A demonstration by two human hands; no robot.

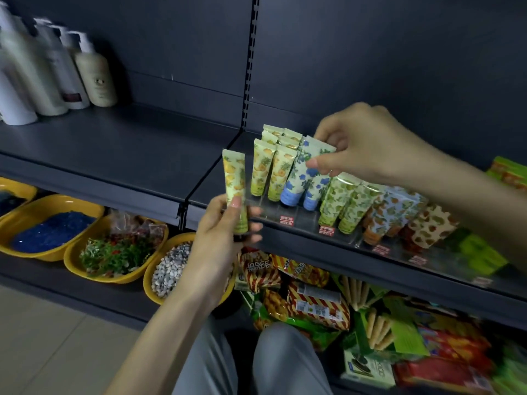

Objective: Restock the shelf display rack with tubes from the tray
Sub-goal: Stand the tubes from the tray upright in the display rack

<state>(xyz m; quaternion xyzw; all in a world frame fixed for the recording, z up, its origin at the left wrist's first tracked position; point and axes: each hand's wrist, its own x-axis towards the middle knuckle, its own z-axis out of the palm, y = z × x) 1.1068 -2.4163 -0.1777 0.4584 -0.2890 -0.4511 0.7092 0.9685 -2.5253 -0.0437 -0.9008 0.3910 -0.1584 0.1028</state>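
The slim yellow-and-green fruit-print plastic tube [234, 181] stands upright in the left hand [225, 238], crimped end up. It is just in front of the shelf edge and left of the rack. I'd judge it light, soft-walled and a touch slick. It wants a gentle hold low down near the cap, where it should be stiffest. That is about where the thumb presses its front and the curled fingers close behind it. The cap itself is hidden inside the hand.

The right hand [362, 143] reaches over the clear acrylic display rack [273, 213] and pinches the crimped top of a white tube with blue flowers [298, 173] between thumb and forefinger. That tube leans in its lane beside another like it. The hand's other fingers are tucked behind, and I cannot tell how they lie.

The rack sits on a dark grey metal shelf [114, 143]. Its dividers barely show through the clear plastic, and the rows at the right blur together. I can make out no tray, and the little red price tags are unreadable.
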